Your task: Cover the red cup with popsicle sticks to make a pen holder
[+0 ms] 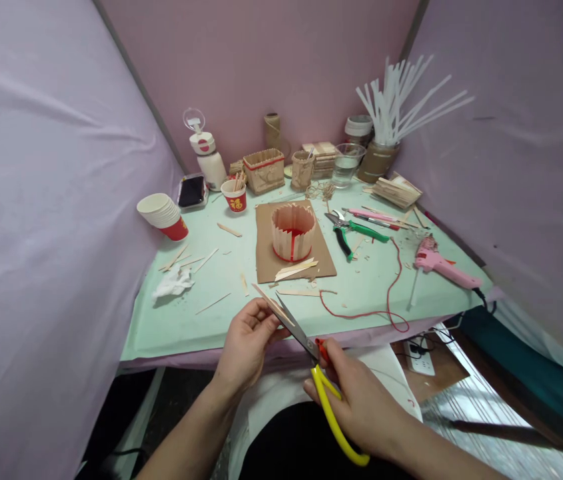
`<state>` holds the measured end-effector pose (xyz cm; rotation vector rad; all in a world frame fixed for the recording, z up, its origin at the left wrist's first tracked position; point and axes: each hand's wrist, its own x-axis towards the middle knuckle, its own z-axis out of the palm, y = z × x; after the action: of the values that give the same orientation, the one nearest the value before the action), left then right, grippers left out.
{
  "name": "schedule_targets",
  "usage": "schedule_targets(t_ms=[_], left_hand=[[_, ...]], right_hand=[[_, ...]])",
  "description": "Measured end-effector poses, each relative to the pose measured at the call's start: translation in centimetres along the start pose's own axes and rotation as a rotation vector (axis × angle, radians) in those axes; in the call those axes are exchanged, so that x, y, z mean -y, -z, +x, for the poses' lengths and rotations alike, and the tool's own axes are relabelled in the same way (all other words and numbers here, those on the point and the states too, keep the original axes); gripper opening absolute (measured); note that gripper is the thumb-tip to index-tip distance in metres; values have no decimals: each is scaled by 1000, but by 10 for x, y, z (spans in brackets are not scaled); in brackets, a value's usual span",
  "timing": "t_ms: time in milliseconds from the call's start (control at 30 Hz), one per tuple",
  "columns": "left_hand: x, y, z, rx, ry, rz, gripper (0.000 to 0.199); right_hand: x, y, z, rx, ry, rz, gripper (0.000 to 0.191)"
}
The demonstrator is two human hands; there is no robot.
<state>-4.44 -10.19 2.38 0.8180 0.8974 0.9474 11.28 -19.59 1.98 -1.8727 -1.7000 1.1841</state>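
Observation:
At the table's front edge, my left hand (248, 337) pinches a thin wooden strip (262, 293) that points up and to the left. My right hand (356, 393) is wrapped round scissors (298, 333) with yellow handles; something red shows by its fingers. The blades are parted and lie alongside the strip, close to my left fingertips. Beyond them, a round cup of upright wooden strips (292, 233) with a red band at its base stands on a cardboard piece (324, 257). Loose strips (296, 269) lie on the cardboard's front part.
Stacked paper cups (161, 213) and crumpled tissue (174, 283) are at the left. Green-handled pliers (368, 231), red cord (388, 300) and a pink glue gun (441, 263) lie at the right. Along the back stand a bottle (208, 160), a wooden box (264, 171) and a water cup (346, 167).

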Motion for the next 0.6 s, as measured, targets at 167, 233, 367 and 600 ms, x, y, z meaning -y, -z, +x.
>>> schedule_targets(t_ms=[167,233,367,600], left_hand=[[1,-1,-2,7,6,16,23],[1,-1,-1,5,16,18,23],[0,-4,0,6,32,14,25],[-3,-11,-1,4,65,14,29]], right_hand=[[1,1,-1,26,-26,-4,27],[1,1,0,27,-22,-7,25],[0,2,0,19,-15,-6,24],[-5,-2,-2,-24,-7,-28,24]])
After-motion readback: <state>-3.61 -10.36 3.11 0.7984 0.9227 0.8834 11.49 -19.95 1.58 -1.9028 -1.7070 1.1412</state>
